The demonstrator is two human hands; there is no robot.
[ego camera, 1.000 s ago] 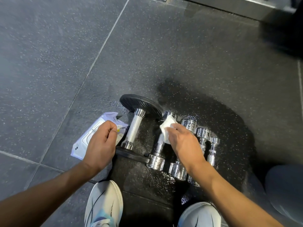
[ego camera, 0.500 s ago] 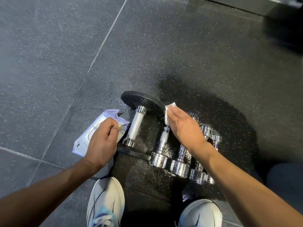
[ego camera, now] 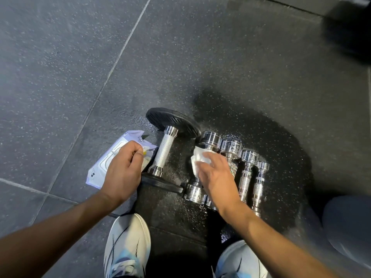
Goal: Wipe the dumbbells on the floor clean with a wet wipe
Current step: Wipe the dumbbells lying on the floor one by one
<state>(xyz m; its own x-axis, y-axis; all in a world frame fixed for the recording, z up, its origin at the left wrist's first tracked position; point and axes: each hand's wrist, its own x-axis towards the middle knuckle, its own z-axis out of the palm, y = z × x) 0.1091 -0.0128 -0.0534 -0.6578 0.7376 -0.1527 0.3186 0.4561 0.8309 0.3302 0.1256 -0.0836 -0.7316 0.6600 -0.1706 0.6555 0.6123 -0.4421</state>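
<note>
Several chrome dumbbells lie side by side on the dark rubber floor. The leftmost has black plates and a silver handle (ego camera: 164, 152). Beside it lies a chrome dumbbell (ego camera: 209, 140) whose handle is covered by a white wet wipe (ego camera: 197, 160). My right hand (ego camera: 215, 175) presses the wipe onto that handle with fingers spread. Two smaller chrome dumbbells (ego camera: 248, 173) lie to the right. My left hand (ego camera: 124, 171) rests on the pale wipes pack (ego camera: 109, 163), fingers curled at its opening.
My two white shoes (ego camera: 127, 245) stand on the floor just below the dumbbells. A grey-clad knee (ego camera: 349, 227) shows at the right edge. Wet patches glisten around the dumbbells. A dark blurred object (ego camera: 349, 27) sits at the top right.
My right hand slid the wipe from the far head of the chrome dumbbell back down onto its handle. The left hand stayed on the wipes pack.
</note>
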